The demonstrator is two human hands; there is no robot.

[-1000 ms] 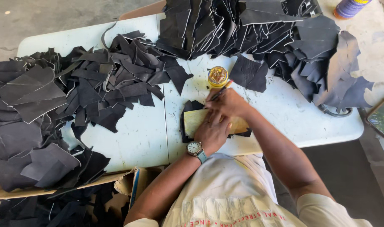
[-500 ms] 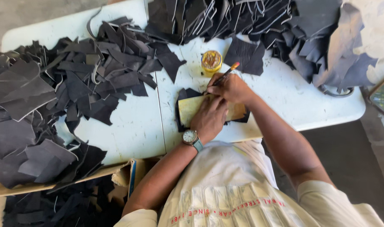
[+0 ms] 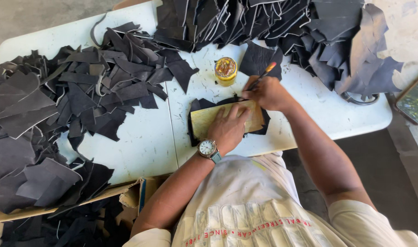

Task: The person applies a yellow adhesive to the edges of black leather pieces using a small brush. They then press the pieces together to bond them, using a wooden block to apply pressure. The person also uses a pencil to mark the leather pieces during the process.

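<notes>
From the head camera, your left hand (image 3: 228,126) lay flat on the tan cardboard template (image 3: 213,120), fingers spread a little and pressed down, with a wristwatch (image 3: 207,148) at the wrist. The template sat on top of a dark leather piece (image 3: 197,106) near the front edge of the white table (image 3: 140,146), just in front of your body. Only the dark edges of that piece showed around the template, at its left, top and right.

Your right hand (image 3: 266,93) rested at the template's upper right corner, fingers pinched together around a thin pen-like tool with an orange end (image 3: 265,72); I could not tell whether its tip touched the leather, since your fingers hid it.

Judging from how the other cut pieces drape and curl, the leather looked thin, light and limp, likely to slide or wrinkle if pushed sideways; holding it through the stiffer template with a flat palm seemed the sound grip. The template itself looked rigid enough to be taken by an edge.

A small yellow tin (image 3: 226,71) stood just beyond the template. A heap of dark offcuts (image 3: 81,91) covered the left of the table, a second pile (image 3: 309,32) lay along the far right, and a cardboard box (image 3: 81,201) of more scraps sat below the left front edge.
</notes>
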